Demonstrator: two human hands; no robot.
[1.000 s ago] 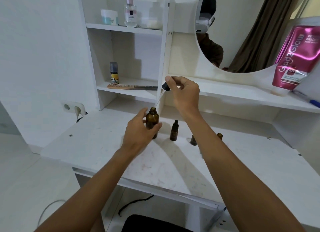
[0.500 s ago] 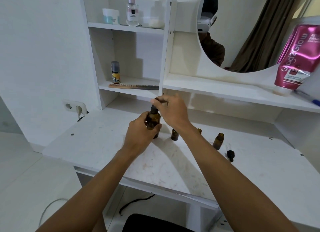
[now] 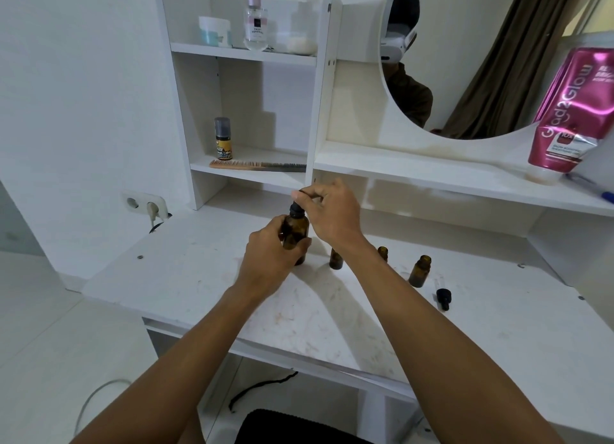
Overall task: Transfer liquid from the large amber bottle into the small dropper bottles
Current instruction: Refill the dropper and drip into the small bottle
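On the white bench below a mirrored shelf unit, the large amber bottle is held upright in the left hand, its black dropper cap is pinched by the right hand, and small dropper bottles are stood open just right.

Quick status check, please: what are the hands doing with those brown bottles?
Left hand grips large amber bottle on desk. Right hand pinches dropper cap at its neck. Small bottle stands open, uncapped. Nothing blocking.
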